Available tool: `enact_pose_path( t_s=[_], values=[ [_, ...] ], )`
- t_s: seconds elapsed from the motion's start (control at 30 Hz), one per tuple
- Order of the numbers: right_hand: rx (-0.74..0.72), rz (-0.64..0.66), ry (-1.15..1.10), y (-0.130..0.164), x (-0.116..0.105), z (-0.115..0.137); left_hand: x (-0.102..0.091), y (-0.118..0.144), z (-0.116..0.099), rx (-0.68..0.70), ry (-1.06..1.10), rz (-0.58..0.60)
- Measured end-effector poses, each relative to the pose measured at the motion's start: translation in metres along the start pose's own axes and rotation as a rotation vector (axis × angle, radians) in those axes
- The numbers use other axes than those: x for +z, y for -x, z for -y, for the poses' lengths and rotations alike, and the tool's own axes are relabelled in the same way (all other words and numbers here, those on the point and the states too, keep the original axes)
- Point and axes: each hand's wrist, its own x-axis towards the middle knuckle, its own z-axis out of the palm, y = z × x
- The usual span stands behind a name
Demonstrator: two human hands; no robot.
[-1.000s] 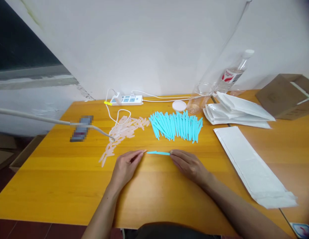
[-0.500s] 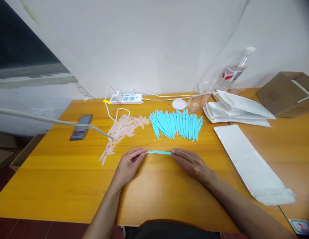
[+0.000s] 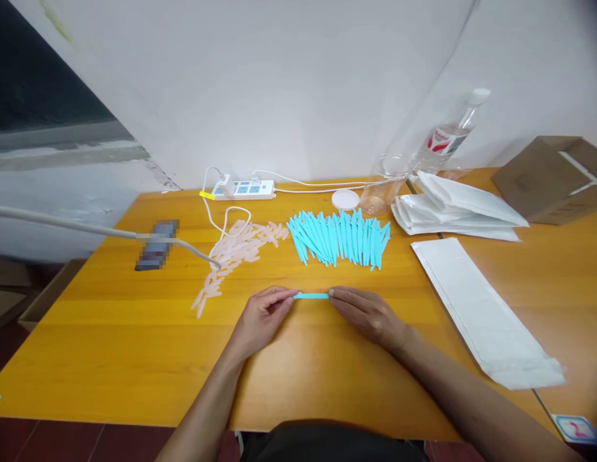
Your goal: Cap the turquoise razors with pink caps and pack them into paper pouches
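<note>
A slim turquoise eyebrow razor [image 3: 312,296] lies level between my two hands, just above or on the table. The fingertips of my left hand [image 3: 267,314] are pinched over its left end, and they cover any clear cap there. My right hand [image 3: 368,313] grips the other end between thumb and fingers. Behind them is a row of similar turquoise eyebrow razors [image 3: 337,237], side by side. To its left spreads a loose heap of small translucent pinkish caps [image 3: 241,244].
A phone [image 3: 157,245] lies at the left, with a white cable crossing above it. Along the wall are a power strip [image 3: 245,190], a round white lid [image 3: 345,199], a clear jar [image 3: 382,186] and a bottle [image 3: 445,142]. White padded envelopes [image 3: 486,314] and a cardboard box [image 3: 544,183] are right.
My left hand has slid right along the razor, so less turquoise shows between my hands. The pale cap seen at its left end is now covered by my fingers.
</note>
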Motion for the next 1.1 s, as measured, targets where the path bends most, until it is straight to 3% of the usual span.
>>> enact_pose_path(
  t_s=[0.13, 0.3, 0.47, 0.63, 0.8, 0.97, 1.03, 1.1],
  values=[
    [0.116, 0.15, -0.059, 0.005, -0.008, 0.006, 0.009, 0.007, -0.001, 0.179, -0.263, 0.032],
    [0.246, 0.212, -0.097, 0.006, -0.015, 0.008, 0.019, 0.018, 0.004, 0.304, -0.482, -0.007],
    [0.584, 0.129, 0.136, -0.053, 0.0, -0.02, 0.022, 0.017, 0.001, 0.318, -0.471, 0.018],
    [0.797, 0.346, 0.255, -0.117, 0.029, -0.046, 0.017, 0.018, -0.003, 0.291, -0.438, 0.034],
    [0.842, 0.435, 0.23, -0.13, 0.044, -0.053, -0.012, 0.01, 0.008, 0.233, -0.443, -0.085],
    [0.851, 0.394, 0.206, -0.135, 0.029, -0.046, -0.059, -0.017, 0.032, 0.156, -0.639, -0.231],
    [0.849, 0.352, 0.094, -0.129, 0.016, -0.041, -0.071, -0.028, 0.04, 0.126, -0.775, -0.265],
    [0.875, 0.346, -0.196, -0.115, 0.002, -0.036, -0.077, -0.036, 0.046, 0.1, -0.887, -0.254]
  ],
)
